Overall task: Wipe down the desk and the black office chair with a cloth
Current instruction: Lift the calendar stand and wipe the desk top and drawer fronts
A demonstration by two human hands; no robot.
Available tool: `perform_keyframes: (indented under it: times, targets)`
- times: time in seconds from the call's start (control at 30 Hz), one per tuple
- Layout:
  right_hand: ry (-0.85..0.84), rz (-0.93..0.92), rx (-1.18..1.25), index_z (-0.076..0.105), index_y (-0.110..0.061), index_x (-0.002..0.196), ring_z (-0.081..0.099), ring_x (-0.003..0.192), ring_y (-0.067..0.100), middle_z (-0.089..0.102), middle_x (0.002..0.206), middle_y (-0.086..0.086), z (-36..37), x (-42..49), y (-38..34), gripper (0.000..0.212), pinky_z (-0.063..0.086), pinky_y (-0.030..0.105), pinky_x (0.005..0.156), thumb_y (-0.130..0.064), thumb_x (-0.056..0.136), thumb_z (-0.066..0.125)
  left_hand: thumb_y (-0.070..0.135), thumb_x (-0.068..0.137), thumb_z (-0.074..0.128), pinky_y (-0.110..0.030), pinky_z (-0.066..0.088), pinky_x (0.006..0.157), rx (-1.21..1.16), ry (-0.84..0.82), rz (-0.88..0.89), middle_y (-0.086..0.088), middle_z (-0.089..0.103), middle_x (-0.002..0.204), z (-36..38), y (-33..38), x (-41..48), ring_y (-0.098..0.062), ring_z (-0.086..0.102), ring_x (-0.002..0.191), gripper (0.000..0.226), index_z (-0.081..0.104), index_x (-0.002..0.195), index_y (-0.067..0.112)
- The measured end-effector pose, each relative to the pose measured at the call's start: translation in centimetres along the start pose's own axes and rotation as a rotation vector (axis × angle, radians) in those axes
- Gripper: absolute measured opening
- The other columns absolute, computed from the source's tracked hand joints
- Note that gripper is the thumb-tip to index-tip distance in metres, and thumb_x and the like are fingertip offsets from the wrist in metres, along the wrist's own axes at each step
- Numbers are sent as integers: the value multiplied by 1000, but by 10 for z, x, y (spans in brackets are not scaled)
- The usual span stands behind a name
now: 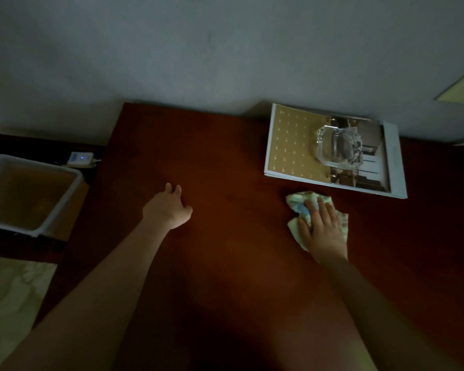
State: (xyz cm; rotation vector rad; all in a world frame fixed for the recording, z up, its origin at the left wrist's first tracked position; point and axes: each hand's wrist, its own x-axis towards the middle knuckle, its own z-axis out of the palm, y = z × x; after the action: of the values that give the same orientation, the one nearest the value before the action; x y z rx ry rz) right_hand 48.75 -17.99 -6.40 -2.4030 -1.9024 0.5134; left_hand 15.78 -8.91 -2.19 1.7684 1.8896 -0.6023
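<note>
**Cloth pressed to the desk's right side**

The right hand (pixel 323 232) lies flat, fingers straight, pressing the crumpled cloth (pixel 295 203) onto the desk (pixel 225 156) toward its right side, likely to keep full contact while wiping. The left hand (pixel 169 207) rests mid-desk, fingers loosely bent and holding nothing, probably as a brace. Just beyond the cloth, near the far edge, a glass ashtray (pixel 338 145) weighs down a booklet (pixel 287 145). The black office chair is not in view.

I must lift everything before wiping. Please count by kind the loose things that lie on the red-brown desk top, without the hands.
Cloth: 1
Booklet: 1
Glass dish, standing on the booklet: 1
Total: 3
</note>
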Motion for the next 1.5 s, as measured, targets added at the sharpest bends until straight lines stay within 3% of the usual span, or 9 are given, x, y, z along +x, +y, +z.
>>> perform_keyframes:
  times: [0.2,0.43,0.63,0.8,1.03,1.23,1.3,1.4,1.5]
  targets:
    - [37,161,29,16,-26,151,-2,146,27,8,159,4,10,5,-33,55,-1,43,117,-43,99,26,31,97,33,-42,38,104,16,-28,36,-4,-3,159,-6,-5,4,-31,29,139,62,7,152,23]
    - [-59,10,-54,6,-29,151,-9,146,27,0,160,5,15,20,-77,55,-4,42,117,-44,100,22,24,95,34,-30,50,80,18,-13,75,-2,-2,159,-6,-14,9,-27,54,119,64,6,152,24]
    - [-165,-227,-160,-6,-29,151,-15,144,29,-10,159,3,30,16,-153,57,-7,43,116,-42,101,19,27,99,38,-36,44,102,-151,394,243,-2,36,150,13,-43,-2,-18,47,128,49,29,147,21]
    - [-240,-435,-131,-6,-26,151,-19,143,31,-14,158,5,63,-6,-252,60,-10,46,115,-41,101,24,27,98,39,-40,40,103,-463,610,-70,-10,43,140,10,-110,4,-25,44,127,45,39,141,12]
    - [-251,-762,-134,9,-25,151,-9,145,29,-1,160,4,88,16,-383,58,-7,43,116,-33,100,36,33,101,29,-43,40,91,-772,387,-240,-23,55,122,-10,-188,38,-39,52,111,47,51,122,-4]
    - [36,-132,41,52,-17,134,46,124,44,52,136,17,79,122,-357,57,38,55,99,-41,85,33,36,103,24,-35,42,86,-809,215,-101,-7,58,120,-25,-189,67,-25,56,107,46,49,131,9]
    - [145,76,102,49,-18,137,37,130,47,46,140,21,66,144,-331,60,30,56,105,-45,88,27,32,103,26,-30,41,80,-820,224,-69,-5,60,109,-28,-192,82,-26,58,104,40,55,118,10]
    - [235,411,132,30,-31,146,10,143,39,17,155,17,47,167,-304,51,8,53,112,-45,97,29,33,104,24,-27,33,57,-794,258,-38,-1,51,70,-36,-196,96,-20,53,70,46,51,72,13]
    - [262,543,176,19,-27,150,0,144,37,8,158,13,41,183,-310,51,2,49,115,-40,101,21,35,103,25,-23,32,56,-850,180,-11,5,44,64,-38,-209,110,-10,42,58,47,44,63,21]
